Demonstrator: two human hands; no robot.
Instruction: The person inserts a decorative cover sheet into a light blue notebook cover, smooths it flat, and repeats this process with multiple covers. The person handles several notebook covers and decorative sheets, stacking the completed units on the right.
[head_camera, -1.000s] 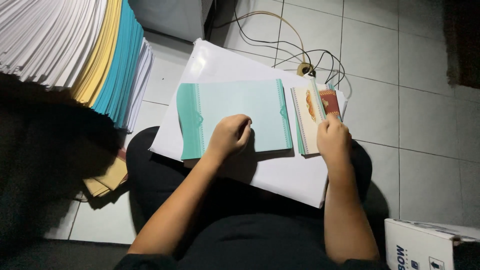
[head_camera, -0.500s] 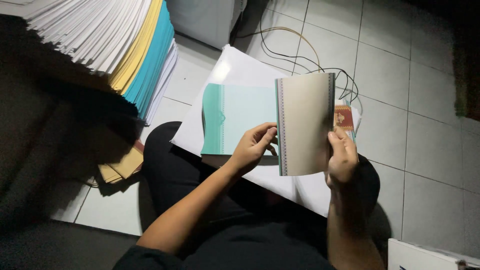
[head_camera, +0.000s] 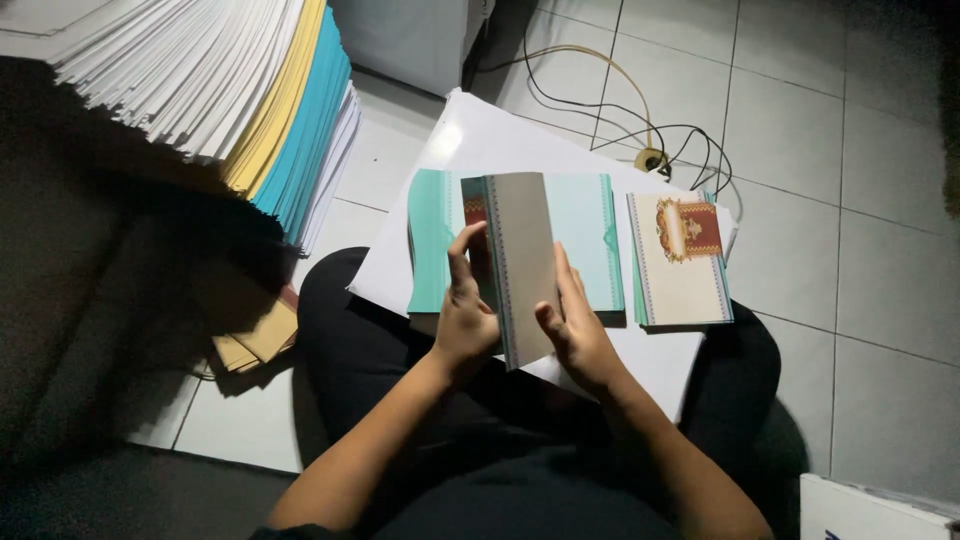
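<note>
Both hands now meet on the folded card (head_camera: 522, 265), raised over the lap: left hand (head_camera: 465, 320) fingers pinch its left edge, right hand (head_camera: 578, 335) its right. Half a second ago it stood open. Beyond, teal envelope stack (head_camera: 590, 235) on white board (head_camera: 480, 140); printed card pile (head_camera: 680, 260) at right edge.

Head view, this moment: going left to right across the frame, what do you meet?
Tall fanned paper stack → left hand → folded card held up by both hands → right hand → pile of cream cards with a red-and-gold emblem → bare floor tiles.
</note>
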